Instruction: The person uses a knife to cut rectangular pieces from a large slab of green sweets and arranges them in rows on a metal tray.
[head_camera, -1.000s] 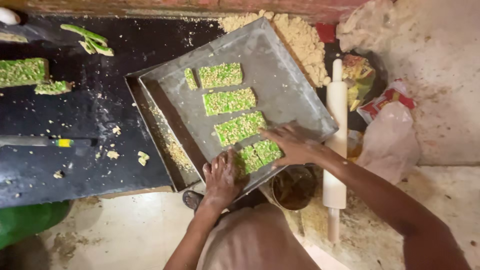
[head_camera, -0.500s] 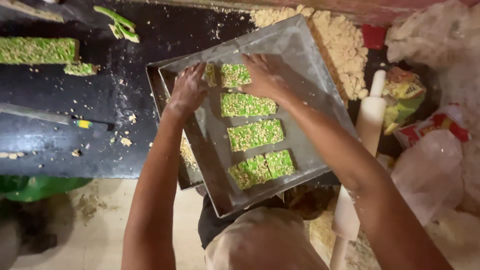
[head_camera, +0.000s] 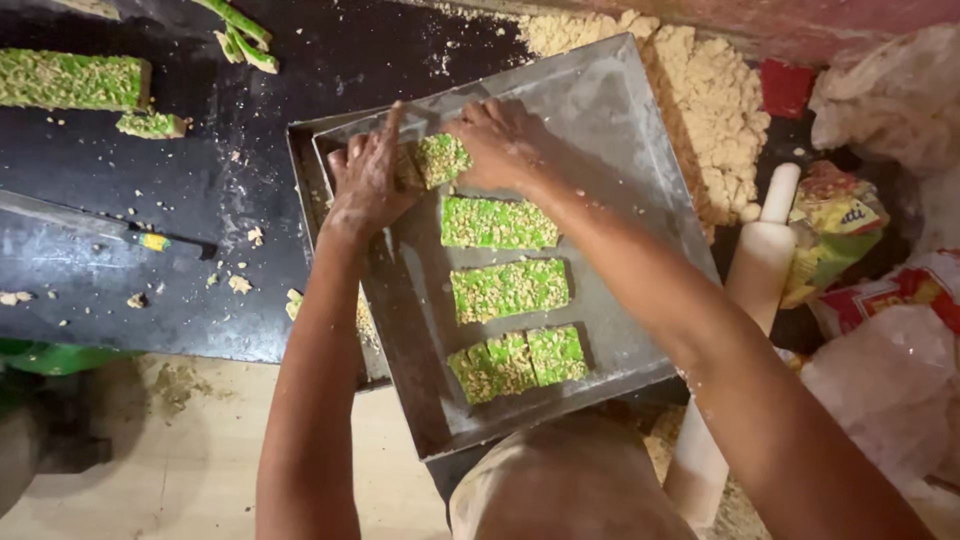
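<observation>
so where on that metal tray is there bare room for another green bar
Bare metal lies right of the green bars, toward the tray rim, and in the far corner. The near-left strip is narrow. Crowded where the left hand and right hand hold the top bar.

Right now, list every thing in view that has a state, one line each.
Left hand: on the top bar, gripping its left end.
Right hand: on the same bar, gripping its right end.
Top bar: held between both hands, in the tray.
Tray: tilted, stacked on another tray.
Three lower bars: flat in a column.
Rolling pin: lying idle, right of tray.
Knife: flat on the black slab.
</observation>
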